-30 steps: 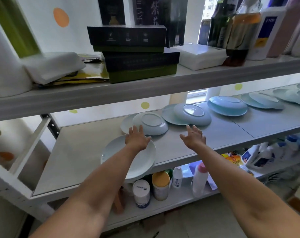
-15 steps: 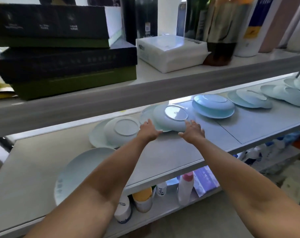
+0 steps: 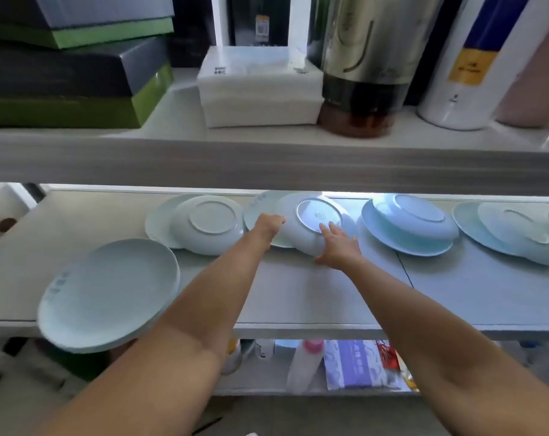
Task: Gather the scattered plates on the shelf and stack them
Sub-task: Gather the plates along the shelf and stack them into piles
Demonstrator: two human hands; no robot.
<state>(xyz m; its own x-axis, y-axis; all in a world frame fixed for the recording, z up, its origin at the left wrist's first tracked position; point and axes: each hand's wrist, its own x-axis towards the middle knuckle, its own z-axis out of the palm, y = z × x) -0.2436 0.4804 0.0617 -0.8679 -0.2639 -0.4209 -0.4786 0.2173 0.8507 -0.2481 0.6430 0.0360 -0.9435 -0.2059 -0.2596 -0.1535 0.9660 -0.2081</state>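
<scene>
Gripping both sides of the upside-down plate (image 3: 318,215) with curled left hand (image 3: 268,225) and right hand (image 3: 339,247). Lift slowly, hold level, mind the bottom plate (image 3: 256,212) underneath.

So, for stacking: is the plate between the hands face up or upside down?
Upside down: the plate shows its foot ring on top, tilted over a flatter plate.

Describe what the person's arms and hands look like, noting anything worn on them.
Both forearms are bare as far as the frame shows, with no sleeves in view. The left hand and right hand wear no gloves, and no watch, bracelet or ring is visible.
</scene>
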